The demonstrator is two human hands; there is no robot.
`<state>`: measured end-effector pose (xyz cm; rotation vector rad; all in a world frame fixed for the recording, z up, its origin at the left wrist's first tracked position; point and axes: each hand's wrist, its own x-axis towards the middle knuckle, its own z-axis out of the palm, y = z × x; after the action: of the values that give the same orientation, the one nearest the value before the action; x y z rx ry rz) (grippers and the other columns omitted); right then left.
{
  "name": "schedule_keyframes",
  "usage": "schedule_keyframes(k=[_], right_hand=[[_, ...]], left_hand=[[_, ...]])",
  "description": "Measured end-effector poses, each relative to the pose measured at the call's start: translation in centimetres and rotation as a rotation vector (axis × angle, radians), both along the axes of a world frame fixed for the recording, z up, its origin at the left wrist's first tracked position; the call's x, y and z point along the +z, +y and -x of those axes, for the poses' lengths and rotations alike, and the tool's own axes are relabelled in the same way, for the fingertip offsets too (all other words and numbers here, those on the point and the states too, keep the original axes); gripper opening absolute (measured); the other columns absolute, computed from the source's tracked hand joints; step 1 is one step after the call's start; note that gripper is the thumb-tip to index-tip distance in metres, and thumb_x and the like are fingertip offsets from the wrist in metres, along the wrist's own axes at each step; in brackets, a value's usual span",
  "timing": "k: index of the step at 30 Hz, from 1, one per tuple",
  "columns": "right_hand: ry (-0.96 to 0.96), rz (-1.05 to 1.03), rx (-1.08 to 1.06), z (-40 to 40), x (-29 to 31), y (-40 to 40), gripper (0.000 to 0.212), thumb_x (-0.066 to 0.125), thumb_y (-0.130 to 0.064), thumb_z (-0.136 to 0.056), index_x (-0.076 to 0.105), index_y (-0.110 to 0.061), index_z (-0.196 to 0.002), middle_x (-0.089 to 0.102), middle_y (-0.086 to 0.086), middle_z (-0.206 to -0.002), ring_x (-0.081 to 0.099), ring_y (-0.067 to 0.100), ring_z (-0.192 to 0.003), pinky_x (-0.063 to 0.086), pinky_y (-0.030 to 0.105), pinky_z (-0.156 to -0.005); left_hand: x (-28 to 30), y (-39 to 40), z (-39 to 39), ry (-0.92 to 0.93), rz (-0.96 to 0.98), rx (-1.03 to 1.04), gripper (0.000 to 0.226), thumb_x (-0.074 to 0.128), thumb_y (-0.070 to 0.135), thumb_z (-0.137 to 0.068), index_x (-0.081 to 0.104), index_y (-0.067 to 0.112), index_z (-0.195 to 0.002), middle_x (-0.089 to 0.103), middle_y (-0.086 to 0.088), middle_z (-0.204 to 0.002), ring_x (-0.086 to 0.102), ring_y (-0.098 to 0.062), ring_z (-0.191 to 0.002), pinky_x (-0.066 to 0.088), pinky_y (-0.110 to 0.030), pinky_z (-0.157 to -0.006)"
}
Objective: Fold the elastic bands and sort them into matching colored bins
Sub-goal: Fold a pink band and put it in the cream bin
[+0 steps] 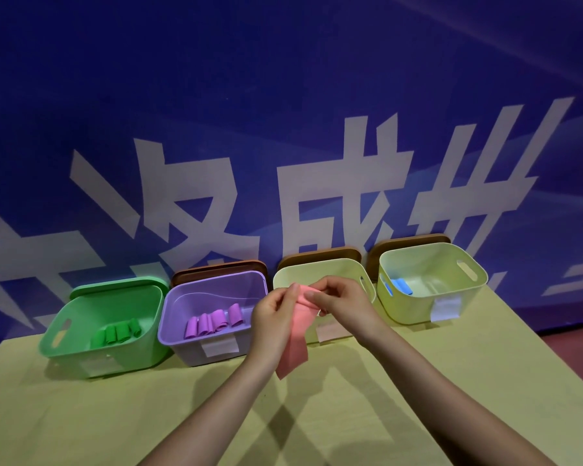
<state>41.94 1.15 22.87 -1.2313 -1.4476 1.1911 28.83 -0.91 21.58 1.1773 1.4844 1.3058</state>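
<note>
Both our hands pinch the top of the pink band (295, 334), left hand (274, 317) and right hand (345, 306) close together above the desk (451, 381), so its tail hangs free for folding, just before the pale bin (320, 269).

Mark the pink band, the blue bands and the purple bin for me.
pink band (296, 341), head view: hanging strip below both hands.
blue bands (400, 286), head view: top of the folded pieces.
purple bin (189, 351), head view: front wall.
</note>
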Motion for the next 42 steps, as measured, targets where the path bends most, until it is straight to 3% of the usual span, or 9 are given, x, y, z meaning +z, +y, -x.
schedule_keyframes(k=[6,10,15,20,26,30,34,38,42], right_hand=[[-0.086,-0.109,-0.053,0.1,-1.1,-0.2,0.018,0.069,-0.01,-0.085,0.064,-0.018,-0.07,0.058,-0.008,-0.06,0.05,0.002,-0.056,0.041,0.018,-0.055],[-0.174,-0.238,-0.051,0.3,-1.4,-0.5,0.021,0.068,-0.015,-0.086,0.062,-0.026,-0.071,0.059,-0.007,-0.063,0.05,0.004,-0.061,0.04,0.02,-0.057],[-0.007,-0.193,-0.009,-0.1,-1.2,-0.7,0.019,0.067,-0.008,-0.086,0.071,-0.026,-0.08,0.068,-0.005,-0.074,0.058,0.006,-0.067,0.048,0.023,-0.061],[-0.019,-0.203,-0.064,-0.3,-1.2,-0.7,0.019,0.067,-0.01,-0.086,0.071,-0.027,-0.08,0.07,-0.004,-0.078,0.063,0.017,-0.074,0.05,0.032,-0.068],[-0.053,-0.24,-0.111,-0.6,-1.1,-0.3,0.014,0.066,-0.008,-0.086,0.07,-0.02,-0.079,0.068,-0.004,-0.075,0.061,0.009,-0.071,0.049,0.027,-0.066],[-0.072,-0.26,-0.158,-1.0,-1.1,0.1,0.013,0.066,-0.008,-0.086,0.069,-0.018,-0.08,0.067,-0.007,-0.074,0.057,0.003,-0.068,0.044,0.017,-0.063],[-0.221,-0.382,-0.222,-1.4,-1.5,0.4,0.006,0.067,-0.012,-0.087,0.071,-0.017,-0.086,0.066,-0.01,-0.079,0.058,0.006,-0.075,0.044,0.016,-0.064],[-0.468,-0.67,-0.19,-1.5,-2.2,0.3,0.011,0.066,-0.018,-0.086,0.072,-0.011,-0.093,0.062,-0.006,-0.079,0.053,0.007,-0.073,0.039,0.01,-0.065],[-0.571,-0.818,-0.06,-2.0,-2.6,0.4,0.025,0.057,-0.027,-0.09,0.074,-0.011,-0.099,0.063,0.001,-0.08,0.056,0.012,-0.076,0.043,0.02,-0.066]], left_hand=[[-0.6,0.0,-0.1,-0.043,0.096,-0.046,0.03,0.06,0.032,-0.092,0.069,0.006,-0.081,0.063,-0.013,-0.072,0.055,-0.016,-0.066,0.04,-0.027,-0.059],[-0.2,-0.6,-0.3,-0.19,0.077,-0.055,0.017,0.058,0.022,-0.094,0.068,0.01,-0.087,0.067,-0.007,-0.079,0.059,-0.015,-0.073,0.046,-0.025,-0.063],[-0.1,-0.6,-0.1,-0.327,0.105,-0.08,0.016,0.06,0.022,-0.091,0.071,0.01,-0.093,0.071,-0.014,-0.088,0.064,-0.021,-0.08,0.05,-0.029,-0.07],[-0.1,-0.6,-0.4,-0.288,0.17,-0.098,0.021,0.061,0.034,-0.09,0.07,0.016,-0.096,0.069,-0.01,-0.089,0.062,-0.02,-0.081,0.048,-0.031,-0.071],[-0.2,-0.7,-0.8,-0.147,0.19,-0.121,0.038,0.059,0.04,-0.089,0.067,0.004,-0.095,0.061,-0.007,-0.082,0.053,-0.015,-0.073,0.038,-0.022,-0.059],[-0.3,-0.9,-1.2,-0.175,0.228,-0.103,0.025,0.058,0.033,-0.093,0.065,0.009,-0.09,0.057,-0.011,-0.086,0.053,-0.019,-0.073,0.045,-0.027,-0.057],[-0.5,-1.0,-1.4,-0.116,0.227,-0.05,0.028,0.055,0.034,-0.095,0.062,0.007,-0.087,0.053,-0.013,-0.082,0.053,-0.029,-0.075,0.045,-0.031,-0.053],[0.5,-1.1,-1.8,-0.171,0.282,-0.011,0.025,0.047,0.042,-0.098,0.059,0.024,-0.085,0.056,-0.009,-0.087,0.057,-0.027,-0.078,0.051,-0.034,-0.051],[1.3,-1.1,-1.7,-0.172,0.304,0.023,0.03,0.043,0.051,-0.096,0.056,0.027,-0.083,0.056,-0.008,-0.089,0.056,-0.026,-0.081,0.048,-0.028,-0.042]])
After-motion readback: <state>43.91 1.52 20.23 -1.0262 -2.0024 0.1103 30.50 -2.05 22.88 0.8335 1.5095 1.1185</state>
